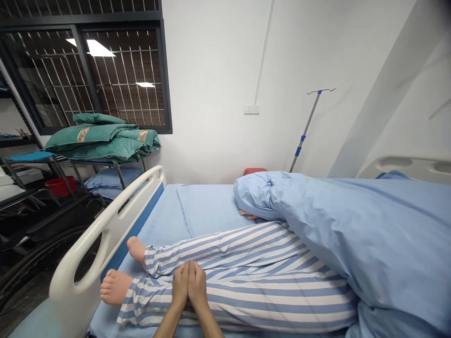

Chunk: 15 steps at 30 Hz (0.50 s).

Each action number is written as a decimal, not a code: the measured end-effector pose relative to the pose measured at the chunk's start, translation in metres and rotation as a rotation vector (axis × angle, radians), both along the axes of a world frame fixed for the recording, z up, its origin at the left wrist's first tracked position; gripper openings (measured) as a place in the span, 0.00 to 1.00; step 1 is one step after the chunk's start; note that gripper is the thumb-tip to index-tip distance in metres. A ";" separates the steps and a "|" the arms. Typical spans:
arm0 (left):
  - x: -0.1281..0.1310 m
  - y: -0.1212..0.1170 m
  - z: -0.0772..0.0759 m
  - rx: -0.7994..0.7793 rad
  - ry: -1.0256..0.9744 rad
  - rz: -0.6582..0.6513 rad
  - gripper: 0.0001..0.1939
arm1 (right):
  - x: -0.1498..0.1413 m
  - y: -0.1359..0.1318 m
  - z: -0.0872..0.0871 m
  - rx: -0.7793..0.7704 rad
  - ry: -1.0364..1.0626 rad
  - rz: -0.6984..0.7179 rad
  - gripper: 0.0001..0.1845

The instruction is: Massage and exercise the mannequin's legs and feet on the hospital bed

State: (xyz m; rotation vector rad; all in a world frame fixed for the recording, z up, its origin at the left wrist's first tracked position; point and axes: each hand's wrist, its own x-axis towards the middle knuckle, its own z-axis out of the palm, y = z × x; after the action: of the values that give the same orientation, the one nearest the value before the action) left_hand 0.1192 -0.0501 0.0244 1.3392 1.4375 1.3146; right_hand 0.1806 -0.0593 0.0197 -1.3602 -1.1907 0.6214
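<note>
My left hand [180, 283] and my right hand [197, 283] are side by side, touching along their inner edges. Both have their fingers curled and pressed together, with the undersides hidden. They are over the near lower leg of the blue-and-white striped trousers [268, 295], worn by a figure lying on the bed; whether they press on the cloth I cannot tell. Two bare, smooth feet [116, 287], like a manikin's, stick out at the left. A light blue quilt [327, 220] covers the upper body, and a few fingertips [248, 214] show under its edge.
A white footboard [116, 211] rises at the bed's left end, above the blue sheet [207, 197]. Behind the bed stands an IV pole [306, 126] near a red object [255, 171]. Green bedding [105, 138] is piled by the window, with a red bucket [60, 186] below.
</note>
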 end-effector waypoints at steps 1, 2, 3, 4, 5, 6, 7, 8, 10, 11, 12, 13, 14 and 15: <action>0.002 0.001 0.005 -0.016 -0.041 -0.012 0.23 | 0.001 0.001 -0.002 -0.003 0.017 -0.012 0.21; 0.005 0.001 0.010 -0.033 -0.084 -0.017 0.23 | 0.002 0.001 -0.003 -0.007 0.033 -0.021 0.22; 0.008 0.001 0.017 -0.050 -0.129 -0.015 0.23 | 0.003 0.002 -0.003 -0.009 0.049 -0.023 0.23; 0.012 0.002 0.024 -0.064 -0.174 -0.003 0.23 | 0.004 0.003 -0.003 -0.006 0.068 -0.025 0.24; 0.016 0.002 0.030 -0.068 -0.217 -0.002 0.23 | 0.005 0.003 -0.002 0.001 0.090 -0.025 0.24; 0.019 0.002 0.036 -0.064 -0.253 -0.013 0.22 | 0.006 0.003 -0.001 0.009 0.113 -0.027 0.25; 0.023 0.002 0.040 -0.056 -0.275 -0.025 0.22 | 0.007 0.003 0.000 0.013 0.135 -0.031 0.25; 0.025 0.002 0.043 -0.046 -0.281 -0.027 0.21 | 0.007 0.002 0.001 0.012 0.153 -0.036 0.26; 0.027 0.002 0.041 -0.023 -0.251 -0.012 0.20 | 0.008 0.000 0.002 0.001 0.168 -0.041 0.25; 0.026 0.002 0.037 -0.016 -0.221 -0.003 0.20 | 0.007 -0.001 0.003 -0.004 0.171 -0.041 0.25; 0.024 0.001 0.032 -0.017 -0.190 0.006 0.19 | 0.007 -0.001 0.003 -0.007 0.173 -0.042 0.24; 0.022 0.000 0.026 -0.025 -0.158 0.004 0.19 | 0.007 -0.001 0.004 -0.012 0.176 -0.041 0.24; 0.019 -0.001 0.019 -0.035 -0.124 -0.006 0.19 | 0.006 -0.001 0.003 -0.018 0.182 -0.040 0.23; 0.016 -0.002 0.014 -0.045 -0.090 -0.019 0.19 | 0.006 -0.001 0.003 -0.026 0.192 -0.041 0.23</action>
State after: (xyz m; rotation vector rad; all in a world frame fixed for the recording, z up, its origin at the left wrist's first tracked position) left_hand 0.1356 -0.0525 0.0381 1.2458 1.3828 1.3059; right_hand 0.1867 -0.0600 0.0227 -1.3117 -1.0018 0.7231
